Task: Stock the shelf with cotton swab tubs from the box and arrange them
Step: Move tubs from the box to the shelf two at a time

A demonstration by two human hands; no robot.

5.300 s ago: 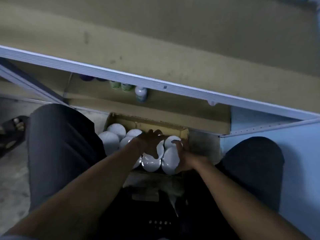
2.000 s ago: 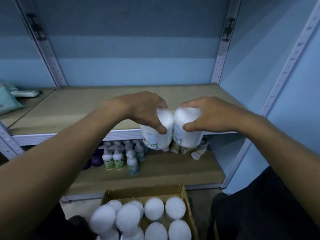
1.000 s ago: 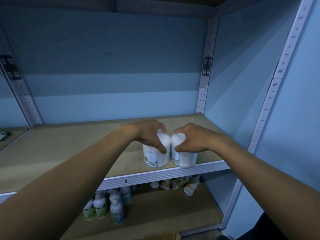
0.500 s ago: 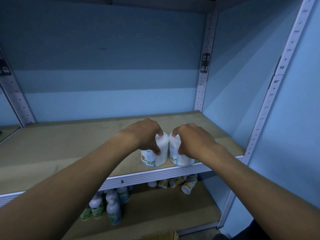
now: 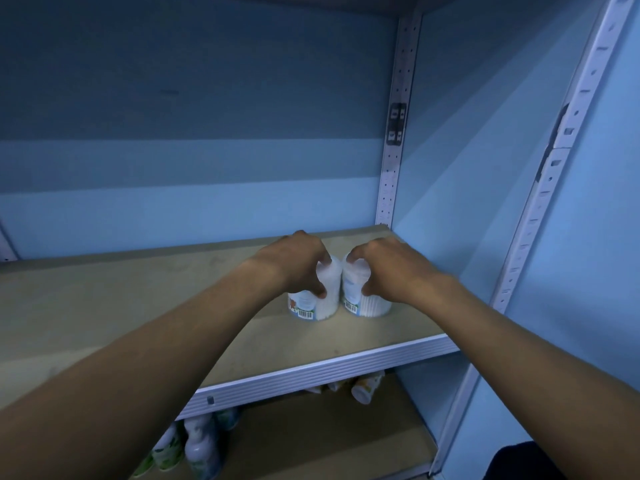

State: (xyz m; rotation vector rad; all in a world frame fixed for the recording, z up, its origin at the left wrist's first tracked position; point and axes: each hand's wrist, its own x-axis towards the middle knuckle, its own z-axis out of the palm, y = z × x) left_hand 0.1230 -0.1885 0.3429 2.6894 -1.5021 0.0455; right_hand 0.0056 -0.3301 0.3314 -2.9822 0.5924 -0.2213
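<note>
Two white cotton swab tubs stand upright side by side on the tan shelf board (image 5: 104,306), toward its right end. My left hand (image 5: 294,265) grips the left tub (image 5: 320,303) from above, covering its lid. My right hand (image 5: 384,268) is closed over the right tub (image 5: 363,303) in the same way. Barcode labels show near the base of both tubs. The two tubs almost touch. The box is out of view.
A blue back wall and a blue side panel (image 5: 467,168) close off the shelf, with perforated white uprights (image 5: 393,168) at the corners. Below, a lower shelf holds several small bottles (image 5: 197,445) at left and tipped bottles (image 5: 365,389) under the shelf edge.
Both hands have carried the two tubs up from the box onto the shelf, then pushed them farther back from the front edge. The tubs now rest on the board.
</note>
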